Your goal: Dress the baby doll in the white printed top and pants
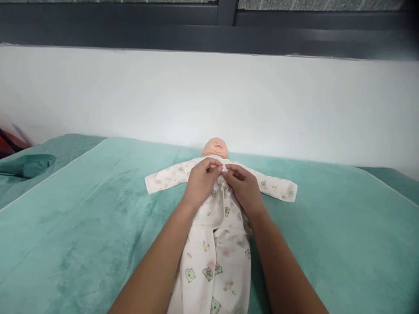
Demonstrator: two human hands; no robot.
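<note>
A baby doll [215,147] lies on its back, dressed in a white long-sleeved baby jacket [209,213] printed with small bears. Both sleeves spread out to the sides. Below the jacket, matching white printed trousers [229,270] cover the legs. Up at the chest, my left hand [204,179] pinches the jacket's front edge between thumb and fingers. Facing it, my right hand [241,185] pinches the other side of the front close to the neckline. The fingertips nearly meet, and they hide whatever fastening may be there. Lower down, the jacket's front edges part slightly.
A teal plush cover [98,226] spreads under the doll. Behind the head rises a white wall [209,96], with a dark window frame [131,30] above it. At the far left, a red object [13,144] and a dark strap show beside rumpled green fabric [29,165].
</note>
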